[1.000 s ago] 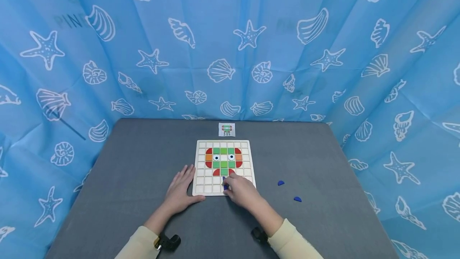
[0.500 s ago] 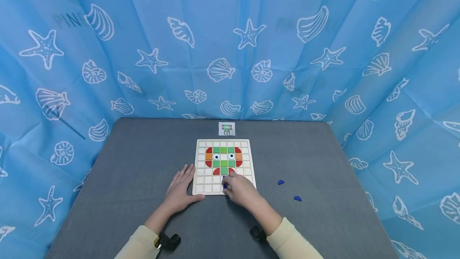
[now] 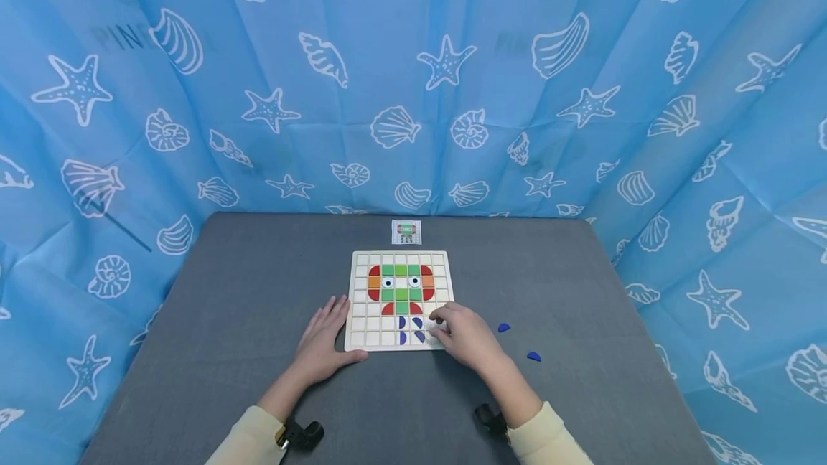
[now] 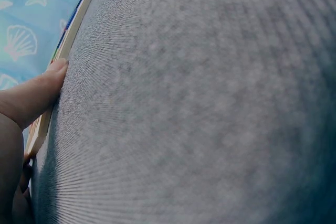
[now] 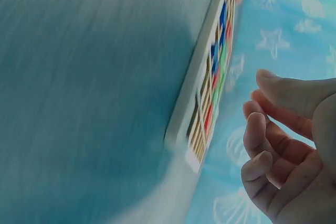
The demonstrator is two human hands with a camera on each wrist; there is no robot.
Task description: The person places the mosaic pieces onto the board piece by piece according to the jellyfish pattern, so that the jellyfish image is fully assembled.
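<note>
A white grid board (image 3: pixel 359 308) lies on the table, bearing a figure of red, orange and green tiles (image 3: pixel 401 294) with two eye pieces (image 3: pixel 415 282). Below the figure sit several blue half-round pieces (image 3: pixel 403 337), some upright and some slanted. My left hand (image 3: pixel 325 339) rests at the board's lower left corner, fingers along the left side; its thumb (image 4: pixel 50 80) touches the front edge. Over the board's lower right part is my right hand (image 3: pixel 472 336). Its fingers (image 5: pixel 255 129) are loosely bent and hold nothing in the right wrist view.
Two loose blue half-round pieces (image 3: pixel 504 327) lie on the grey table (image 3: pixel 271 271) right of the board. A small picture card (image 3: pixel 406 232) sits behind the board. A blue curtain (image 3: pixel 323 135) with shell prints surrounds the table.
My right hand has let go of a blue half-round piece and moved right, uncovering the blue pieces on the board. The left hand has stayed in place.
</note>
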